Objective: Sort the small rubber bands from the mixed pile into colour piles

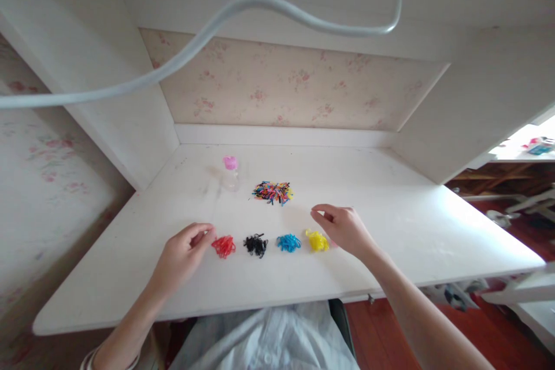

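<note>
The right hand (344, 228) is partly curled, thumb and forefinger drawn close together; whether a small band is pinched between them, I cannot tell. Its fingertips point left across the table (368, 277), and the mixed pile (273, 192) lies just to their left and a little farther from the person. That pile is a loose heap whose long axis runs left to right, roughly along the line of those fingers; its single bands point every way. The left hand (182, 254), also half curled, is farther from it, beside the red pile (224, 247); its grip is unclear too. Nearer the person, the black pile (256, 245), blue pile (288, 243) and yellow pile (318, 241) continue the row rightward. The bottle (231, 176) stands upright left of the mixed pile.
</note>
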